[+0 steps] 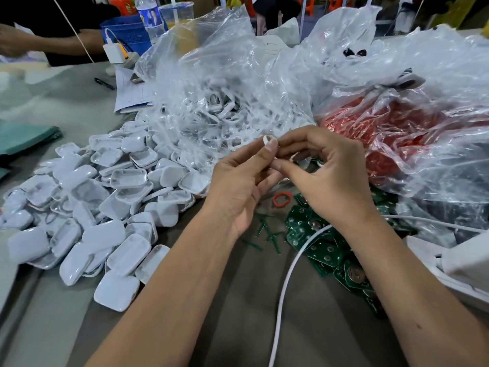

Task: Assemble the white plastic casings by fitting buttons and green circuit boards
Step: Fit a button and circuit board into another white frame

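White plastic casing (267, 140) stands on edge, pinched between left hand (239, 186) thumb and right hand (328, 176) curled fingers.

A grey table (79, 102) is seen spanning the view. At its far edge a blue plastic basket (127, 33) is set, with a water bottle (149, 17) and a clear cup (176, 13) just beside it. Behind the basket, orange stools (307, 4) are visible on a dim floor.

Heaped white casings (100, 207) at left, green circuit boards (325, 250) at right.
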The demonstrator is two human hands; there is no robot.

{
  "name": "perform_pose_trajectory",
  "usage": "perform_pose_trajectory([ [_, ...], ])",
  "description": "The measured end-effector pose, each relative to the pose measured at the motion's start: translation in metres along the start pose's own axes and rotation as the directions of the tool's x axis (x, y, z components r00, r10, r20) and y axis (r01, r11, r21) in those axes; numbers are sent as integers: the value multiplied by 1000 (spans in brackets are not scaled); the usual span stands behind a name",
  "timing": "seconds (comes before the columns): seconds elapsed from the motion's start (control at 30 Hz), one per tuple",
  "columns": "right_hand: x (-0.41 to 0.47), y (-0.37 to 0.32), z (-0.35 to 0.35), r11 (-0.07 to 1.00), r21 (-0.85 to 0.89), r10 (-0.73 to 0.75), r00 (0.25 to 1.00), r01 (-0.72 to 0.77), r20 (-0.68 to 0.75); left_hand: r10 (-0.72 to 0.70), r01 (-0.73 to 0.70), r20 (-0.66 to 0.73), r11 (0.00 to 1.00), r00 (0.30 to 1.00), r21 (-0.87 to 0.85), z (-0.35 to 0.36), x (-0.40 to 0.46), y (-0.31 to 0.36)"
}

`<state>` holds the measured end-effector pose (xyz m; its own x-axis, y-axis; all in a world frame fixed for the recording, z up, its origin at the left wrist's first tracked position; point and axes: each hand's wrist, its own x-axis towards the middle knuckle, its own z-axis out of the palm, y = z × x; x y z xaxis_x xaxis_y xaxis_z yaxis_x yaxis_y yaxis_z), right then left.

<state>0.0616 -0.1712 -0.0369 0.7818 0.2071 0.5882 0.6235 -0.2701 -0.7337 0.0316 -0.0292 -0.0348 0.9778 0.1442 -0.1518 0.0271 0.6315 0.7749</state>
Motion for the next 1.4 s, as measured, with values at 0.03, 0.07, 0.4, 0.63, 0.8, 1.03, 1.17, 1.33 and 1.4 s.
perform_pose_trajectory([
  [0.03,1,0,-2,1000,8,26,999,-26,37,6,-6,-16,1000,1000,23,-1,1,1],
  [0.07,2,0,-4,998,18,54,996,-55,70,9,-8,-27,998,1000,55,-2,1,2],
  [0.4,8,4,-10,893,339,315,949,-296,2,66,-58,-13,941,998,334,0,2,-2],
  [0.63,10,11,-17,798,448,517,840,-403,-164,110,-88,-31,911,993,403,-3,4,-3],
  [0.8,6,-2,-9,834,306,534,813,-459,-234,180,-140,-29,851,983,506,-5,3,-7],
  [1.03,77,-59,-41,878,-388,230,957,-282,-177,200,-177,-1,869,980,462,42,24,-12],
  [1.17,161,-63,-68,634,-718,323,942,-287,-91,247,-232,24,866,969,442,98,48,-14],
  [1.33,233,-6,-140,351,-910,400,914,-222,-69,264,-303,151,770,953,561,142,71,-11],
  [1.4,241,26,-165,265,-959,432,901,-98,28,289,-341,185,729,939,594,152,82,-10],
])
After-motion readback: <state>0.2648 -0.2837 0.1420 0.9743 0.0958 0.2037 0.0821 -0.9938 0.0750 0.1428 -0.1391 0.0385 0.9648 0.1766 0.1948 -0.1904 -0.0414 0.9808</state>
